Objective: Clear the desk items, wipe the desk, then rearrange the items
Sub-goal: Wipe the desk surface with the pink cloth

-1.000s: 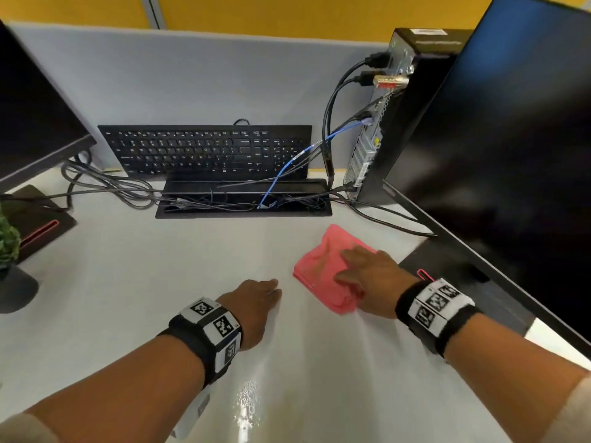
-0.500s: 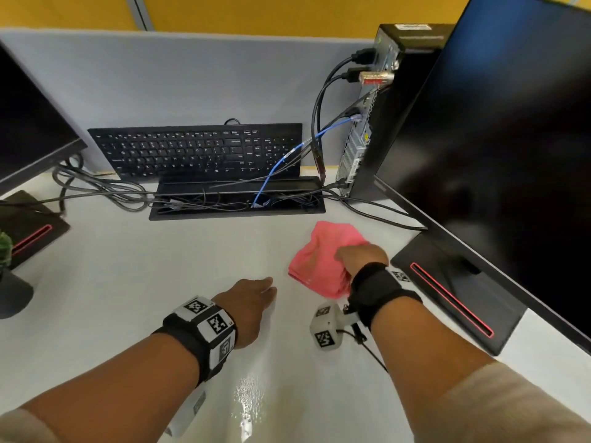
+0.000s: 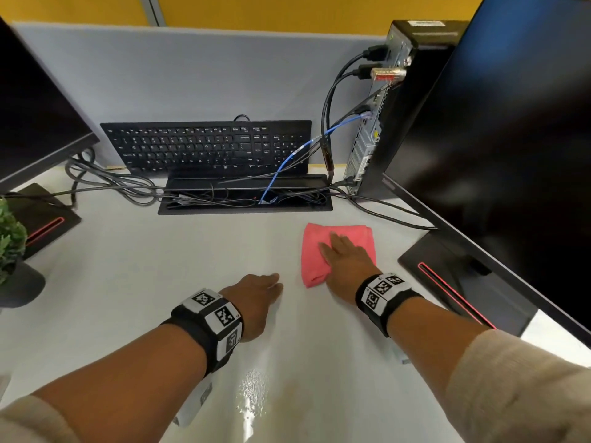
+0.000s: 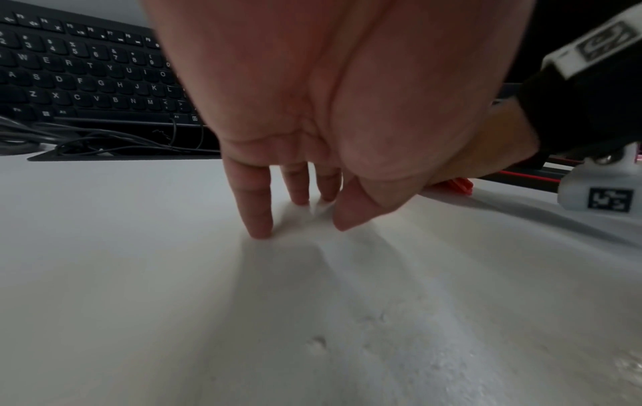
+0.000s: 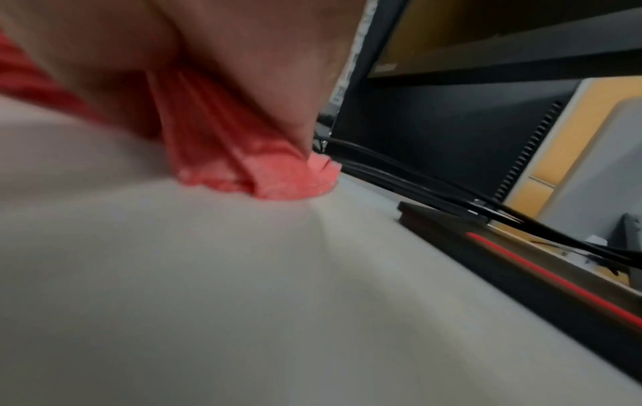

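A folded pink cloth (image 3: 311, 266) lies on the white desk (image 3: 160, 266), right of centre. My right hand (image 3: 343, 255) presses flat on the cloth with straight fingers. In the right wrist view the cloth (image 5: 278, 178) bunches under the palm (image 5: 225, 55). My left hand (image 3: 259, 295) rests on the bare desk just left of the cloth, holding nothing. Its fingertips (image 4: 260, 225) touch the desk surface. A black keyboard (image 3: 208, 148) leans against the grey partition at the back.
An open cable tray (image 3: 243, 199) full of wires sits before the keyboard. A large monitor (image 3: 495, 139) with its base (image 3: 454, 282) and a PC tower (image 3: 383, 116) crowd the right. A second monitor (image 3: 32, 107) and a potted plant (image 3: 12, 251) stand left. A wet patch (image 3: 252, 391) shines near me.
My right hand turned at the wrist with the cloth bunched under it, then flattened again. The cloth now lies spread a little farther from me. The left hand has stayed in place.
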